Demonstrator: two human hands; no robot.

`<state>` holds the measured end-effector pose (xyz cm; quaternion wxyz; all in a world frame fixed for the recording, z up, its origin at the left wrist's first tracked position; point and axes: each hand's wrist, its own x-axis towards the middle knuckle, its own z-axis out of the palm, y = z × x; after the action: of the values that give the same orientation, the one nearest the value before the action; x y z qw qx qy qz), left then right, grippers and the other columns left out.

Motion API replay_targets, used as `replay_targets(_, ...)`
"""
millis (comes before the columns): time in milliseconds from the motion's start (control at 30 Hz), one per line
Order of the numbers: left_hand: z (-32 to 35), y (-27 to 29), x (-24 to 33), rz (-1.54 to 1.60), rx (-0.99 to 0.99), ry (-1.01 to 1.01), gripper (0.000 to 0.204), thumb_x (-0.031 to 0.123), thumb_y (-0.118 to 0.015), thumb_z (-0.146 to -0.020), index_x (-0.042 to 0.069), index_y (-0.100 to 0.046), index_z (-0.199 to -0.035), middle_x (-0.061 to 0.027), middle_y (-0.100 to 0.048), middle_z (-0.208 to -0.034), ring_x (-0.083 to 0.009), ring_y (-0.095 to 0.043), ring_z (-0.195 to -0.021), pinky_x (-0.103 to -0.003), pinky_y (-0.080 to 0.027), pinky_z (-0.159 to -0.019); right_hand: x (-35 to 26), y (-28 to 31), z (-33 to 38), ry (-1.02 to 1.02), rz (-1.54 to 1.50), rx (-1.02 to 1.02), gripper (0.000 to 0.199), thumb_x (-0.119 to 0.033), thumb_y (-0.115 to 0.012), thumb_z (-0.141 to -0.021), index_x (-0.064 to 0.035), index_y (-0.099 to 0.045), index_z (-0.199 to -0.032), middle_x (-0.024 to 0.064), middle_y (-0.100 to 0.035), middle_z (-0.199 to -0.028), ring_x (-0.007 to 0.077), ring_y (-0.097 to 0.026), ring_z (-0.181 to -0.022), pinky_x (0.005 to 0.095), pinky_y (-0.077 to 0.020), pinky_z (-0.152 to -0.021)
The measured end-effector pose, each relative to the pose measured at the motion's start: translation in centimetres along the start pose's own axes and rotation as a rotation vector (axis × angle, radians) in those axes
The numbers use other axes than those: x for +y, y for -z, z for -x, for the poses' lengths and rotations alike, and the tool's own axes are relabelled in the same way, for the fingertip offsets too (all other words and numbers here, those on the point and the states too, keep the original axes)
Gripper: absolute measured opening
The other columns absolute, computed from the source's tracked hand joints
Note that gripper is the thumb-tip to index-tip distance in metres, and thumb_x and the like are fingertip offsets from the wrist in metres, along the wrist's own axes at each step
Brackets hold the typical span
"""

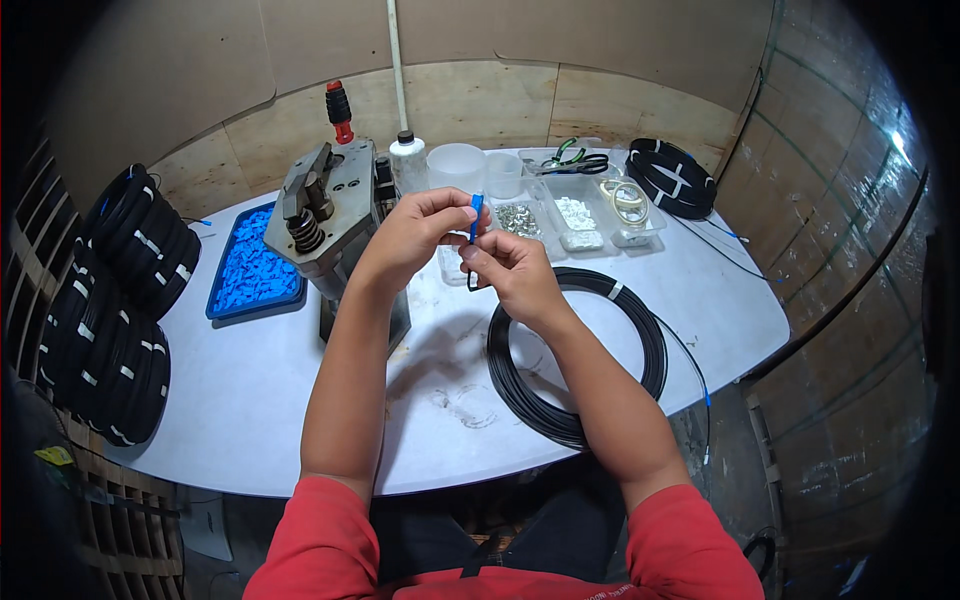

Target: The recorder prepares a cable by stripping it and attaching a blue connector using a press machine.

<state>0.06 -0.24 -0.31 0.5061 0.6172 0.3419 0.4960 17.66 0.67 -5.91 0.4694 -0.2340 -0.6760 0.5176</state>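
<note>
In the head view, the left hand (428, 225) has its fingers pinching a narrow blue plastic connector (476, 222), held nearly upright above the white surface (250, 410), while the right hand's (515, 275) fingers grasp a thin black cable (470, 282) just below it, near a round black cable coil (655, 345).

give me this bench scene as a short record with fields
left hand: pinching blue connector
right hand: pinching by the connector's lower end, black loop showing beneath
right of centre: black cable coil
left side: metal machine, blue tray of blue parts
back: white bottle, green-handled pliers
far left: stacked black coils
</note>
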Motion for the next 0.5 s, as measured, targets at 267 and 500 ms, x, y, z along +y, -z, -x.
replay_targets(267, -0.05, -0.11, 0.02, -0.004, -0.008, -0.004, 0.020, 0.017, -0.062, -0.093, 0.000, -0.068, -0.103, -0.0070, -0.069, -0.098, -0.0139, -0.065, -0.090, -0.029, -0.052, -0.082, 0.36, -0.10, -0.18, -0.007, -0.036, 0.010, 0.018, -0.020, -0.060, -0.099, -0.0022, -0.065, -0.097, 0.0040, -0.067, -0.089, 0.0082, -0.060, -0.079, 0.0246, -0.0498, -0.067)
replay_targets(500, 0.07, -0.16, 0.13, 0.007, -0.020, -0.013, 0.019, 0.016, -0.063, -0.093, 0.001, -0.067, -0.103, -0.0069, -0.069, -0.097, -0.0139, -0.065, -0.090, -0.029, -0.053, -0.082, 0.08, 0.10, -0.16, -0.017, -0.033, 0.006, 0.019, -0.020, -0.059, -0.099, -0.0022, -0.066, -0.101, 0.0028, -0.065, -0.085, 0.0079, -0.058, -0.076, 0.0242, -0.0494, -0.066)
